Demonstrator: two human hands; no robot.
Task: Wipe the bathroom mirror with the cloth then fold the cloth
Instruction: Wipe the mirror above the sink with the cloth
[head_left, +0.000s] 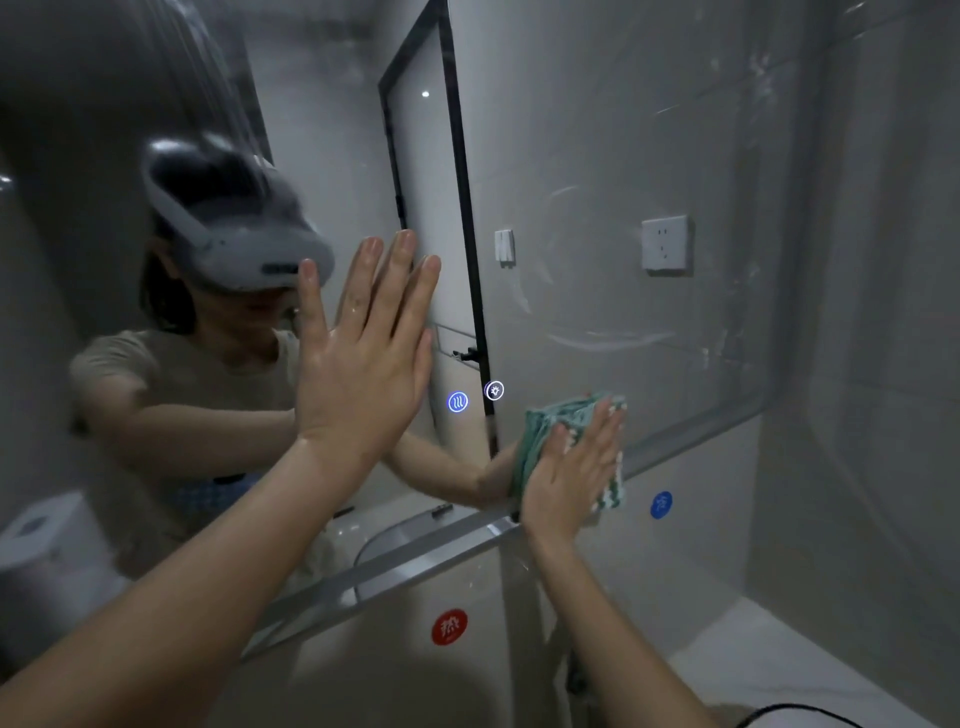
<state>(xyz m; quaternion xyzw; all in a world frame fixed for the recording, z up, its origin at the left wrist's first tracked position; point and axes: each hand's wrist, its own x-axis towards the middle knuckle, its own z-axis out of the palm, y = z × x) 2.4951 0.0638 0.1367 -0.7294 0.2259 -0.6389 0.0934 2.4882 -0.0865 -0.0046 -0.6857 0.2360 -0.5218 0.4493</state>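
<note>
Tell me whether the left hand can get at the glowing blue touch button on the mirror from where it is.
Probably yes. The left hand lies flat on the mirror just beside the blue touch button, nothing between; the right hand presses the cloth farther right.

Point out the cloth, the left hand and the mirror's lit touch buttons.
cloth (540, 423), head view, bunched upper-left part.
left hand (358, 374), head view, back of hand.
touch buttons (457, 401), head view, blue-ringed left icon.

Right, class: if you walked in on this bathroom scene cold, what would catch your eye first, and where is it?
First, the left hand, flat with straight fingers against the mirror at centre left. Next, the right hand pressing a green patterned cloth to the glass near its lower edge. Two small lit round icons glow on the mirror between the hands.
</note>
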